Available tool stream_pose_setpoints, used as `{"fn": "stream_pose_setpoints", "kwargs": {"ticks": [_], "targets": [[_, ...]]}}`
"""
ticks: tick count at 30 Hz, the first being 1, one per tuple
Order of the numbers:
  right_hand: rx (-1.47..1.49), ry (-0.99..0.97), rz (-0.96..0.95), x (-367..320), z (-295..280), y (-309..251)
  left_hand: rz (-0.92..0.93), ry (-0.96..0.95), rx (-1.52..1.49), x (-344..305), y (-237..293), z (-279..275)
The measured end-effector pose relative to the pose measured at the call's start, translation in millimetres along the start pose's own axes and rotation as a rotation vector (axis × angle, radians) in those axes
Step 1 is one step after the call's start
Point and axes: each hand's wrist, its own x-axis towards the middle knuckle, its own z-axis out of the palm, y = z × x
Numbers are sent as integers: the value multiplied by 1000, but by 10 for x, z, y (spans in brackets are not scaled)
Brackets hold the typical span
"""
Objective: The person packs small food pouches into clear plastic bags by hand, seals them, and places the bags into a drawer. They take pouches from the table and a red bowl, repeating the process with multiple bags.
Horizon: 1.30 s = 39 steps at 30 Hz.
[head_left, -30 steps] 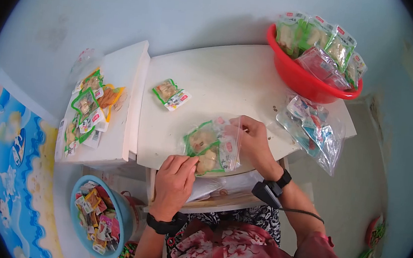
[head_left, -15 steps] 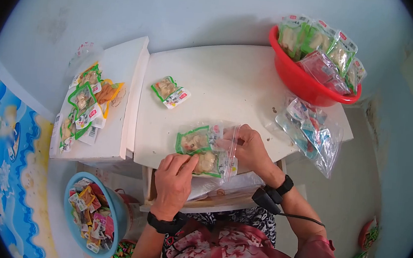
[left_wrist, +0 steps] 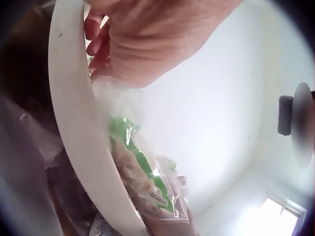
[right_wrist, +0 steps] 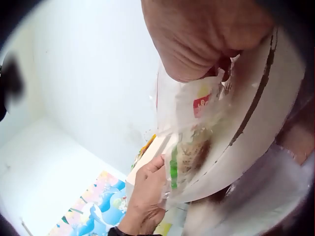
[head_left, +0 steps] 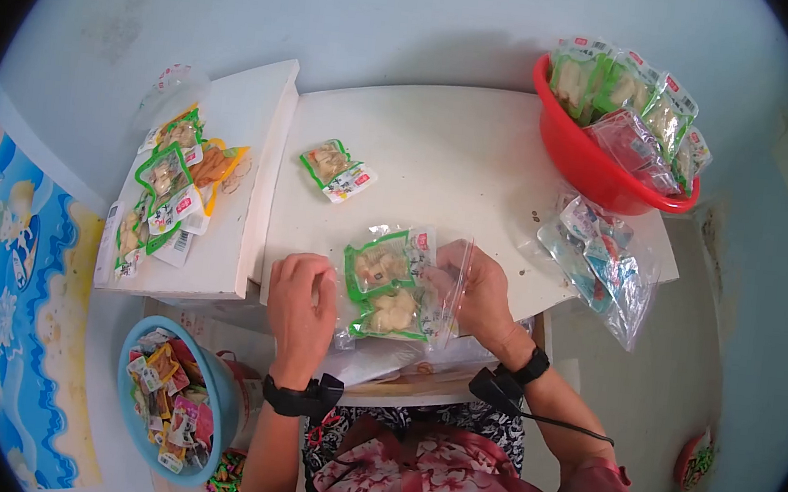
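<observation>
A clear plastic bag (head_left: 437, 318) lies near the front edge of the white table, with two green-bordered food packets (head_left: 394, 311) inside, one above the other. My right hand (head_left: 482, 292) pinches the bag at its right end, beside the packets' white label ends. In the right wrist view a red-marked label (right_wrist: 202, 104) shows through the film just under that hand. My left hand (head_left: 301, 308) is just left of the bag, its fingers loosely bent and holding nothing. A single green-bordered packet (head_left: 328, 160) lies farther back on the table.
A red basin (head_left: 578, 159) of bagged packets stands at the back right, with a clear bag of blue-and-white packets (head_left: 602, 257) before it. More packets (head_left: 169, 177) lie on the left cabinet. Below, a blue bucket (head_left: 225, 401) holds small packets; a drawer (head_left: 418, 391) stands open.
My left hand has come off the packets and moved left, away from the bag. My right hand keeps its hold on the bag's right end.
</observation>
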Motion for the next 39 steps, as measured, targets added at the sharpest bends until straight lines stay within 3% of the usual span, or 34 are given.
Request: {"fn": "stream_pose_setpoints", "kwargs": {"ticks": [1,4,7,10,13,16,19,22,25,28,31,34,39], "targets": [[45,6,23,-4,9,7,-36,-25,-54,31,-25,30],[74,-21,201,14,8,-14,-434,44,-466,164,-46,93],[-10,23,97,3,51,-100,-500,61,-577,170,-63,109],[-152,6,81,5,24,-235,-563,184,-1097,172,-13,14],[-201,-6,73,10,7,-249,-381,352,-1105,155,281,26],[-152,-25,102,1,-1,-217,-177,243,-633,-65,266,39],[-101,-52,148,-30,-53,-232,215,90,-36,-233,177,-141],[55,-13,114,-99,-81,-217,273,26,-57,-328,111,-130],[111,-101,139,-121,-206,-338,283,-10,-34,-348,103,-139],[88,-114,-15,-145,-154,-16,282,-35,-22,-340,144,-153],[14,-208,21,-136,-274,-132,290,-34,-28,-324,149,-148],[-223,-213,-206,-94,-252,-334,318,-36,-45,-329,144,-98],[-159,-206,-359,-102,-44,-292,349,-61,-53,-328,119,-107]]}}
